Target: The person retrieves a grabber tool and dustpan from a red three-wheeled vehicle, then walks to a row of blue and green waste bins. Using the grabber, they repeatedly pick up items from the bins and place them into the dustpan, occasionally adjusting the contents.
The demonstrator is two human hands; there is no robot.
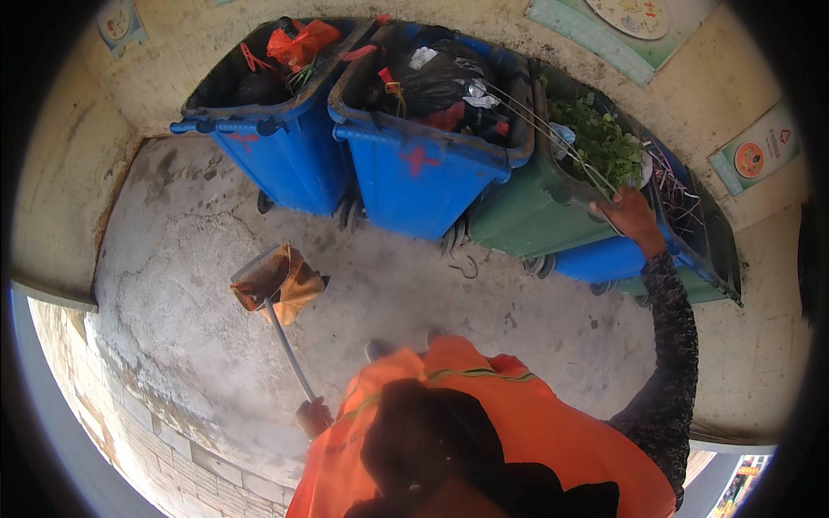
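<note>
My right hand (629,219) grips a pair of long metal tongs (548,134), raised over the bins. Their far ends reach into the middle blue wheelie bin (421,175), at crumpled white paper or film (480,101); whether they pinch it I cannot tell. That bin holds black plastic bags (432,81) and red scraps. Low on the left, my left hand (315,416) is closed around the metal handle (289,349) of a long-handled dustpan (258,275). An orange-brown cloth or sack (299,288) hangs about the dustpan's pan.
Left stands another blue bin (285,165) with a red bag (302,44). A green bin (518,213) holds leafy greens (592,133); further bins stand right, one with shredded strips (673,184). Bins back onto a stained wall (492,19). A bent hook-like piece (467,267) lies on the concrete floor (388,285).
</note>
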